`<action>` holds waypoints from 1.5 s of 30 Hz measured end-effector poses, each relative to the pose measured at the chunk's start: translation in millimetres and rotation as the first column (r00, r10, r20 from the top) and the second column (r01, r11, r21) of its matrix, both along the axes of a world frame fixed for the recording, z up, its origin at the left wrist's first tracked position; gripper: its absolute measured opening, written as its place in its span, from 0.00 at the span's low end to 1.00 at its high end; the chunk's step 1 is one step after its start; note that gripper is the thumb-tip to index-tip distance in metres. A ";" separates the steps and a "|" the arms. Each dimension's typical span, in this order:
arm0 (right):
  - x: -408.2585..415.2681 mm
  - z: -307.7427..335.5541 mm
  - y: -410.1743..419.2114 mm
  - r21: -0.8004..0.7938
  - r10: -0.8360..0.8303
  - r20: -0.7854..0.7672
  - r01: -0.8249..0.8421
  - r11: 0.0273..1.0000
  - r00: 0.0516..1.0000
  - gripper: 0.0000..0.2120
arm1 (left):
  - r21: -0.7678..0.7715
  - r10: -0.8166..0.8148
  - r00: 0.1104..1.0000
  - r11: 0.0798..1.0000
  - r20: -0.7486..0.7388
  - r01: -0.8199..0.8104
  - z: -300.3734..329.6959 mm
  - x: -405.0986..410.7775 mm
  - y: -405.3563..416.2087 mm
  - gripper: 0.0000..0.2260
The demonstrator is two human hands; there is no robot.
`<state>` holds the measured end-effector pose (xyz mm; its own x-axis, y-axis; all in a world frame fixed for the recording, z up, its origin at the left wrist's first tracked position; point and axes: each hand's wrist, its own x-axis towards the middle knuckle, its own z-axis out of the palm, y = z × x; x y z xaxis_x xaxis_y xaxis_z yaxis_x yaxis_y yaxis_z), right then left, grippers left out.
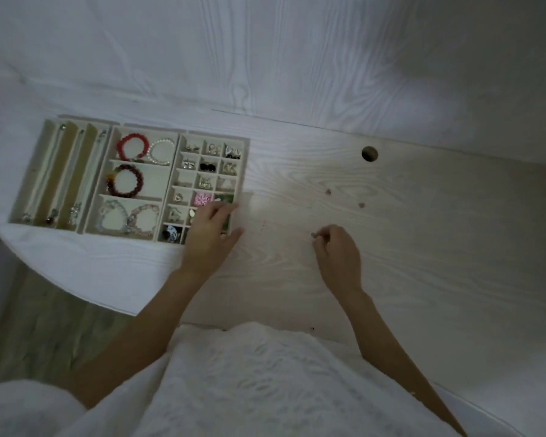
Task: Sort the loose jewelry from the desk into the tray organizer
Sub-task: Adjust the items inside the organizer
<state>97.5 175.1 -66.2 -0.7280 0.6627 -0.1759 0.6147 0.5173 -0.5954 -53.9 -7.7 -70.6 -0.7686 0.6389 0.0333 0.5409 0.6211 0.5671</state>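
Right hand (338,255) fingers curled, pinching a small earring (314,234) just above the table (423,247) | tray (245,171) lies at 9 o'clock | left hand (210,230) nearer, fingers relaxed over tray's right compartments | two pink bits (328,191) at 12 o'clock.

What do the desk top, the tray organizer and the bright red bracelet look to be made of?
Desk: pale wood or wood-look laminate, matte, with printed-looking grain lines. Tray organizer: cream dividers with a soft, flat look, perhaps velvet-lined board; too dim to confirm. Red bracelet: round glossy beads, glass, stone or plastic; cannot tell which.
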 end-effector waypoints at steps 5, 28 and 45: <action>-55.7 49.1 -38.1 -0.520 0.082 -0.214 -0.184 0.834 0.973 0.06 | 0.271 -0.054 0.779 0.951 0.625 -0.150 42.2 16.1 -11.9 0.21; -288.6 22.6 -127.5 -0.058 0.614 0.043 -0.612 0.789 0.788 0.10 | -0.015 0.384 0.858 0.915 0.341 -0.403 6.5 -141.3 -121.3 0.12; -255.8 -10.6 -132.9 0.395 0.809 0.326 -0.848 0.354 0.490 0.18 | -0.259 -0.192 0.909 0.961 -0.371 0.098 -21.5 -158.9 -143.1 0.14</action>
<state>-158.3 42.1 -76.8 -0.9541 -0.2715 -0.1268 -0.2590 0.9600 -0.1065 -212.8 -150.8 -92.1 -0.6224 0.7685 0.1487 0.7824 0.6058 0.1441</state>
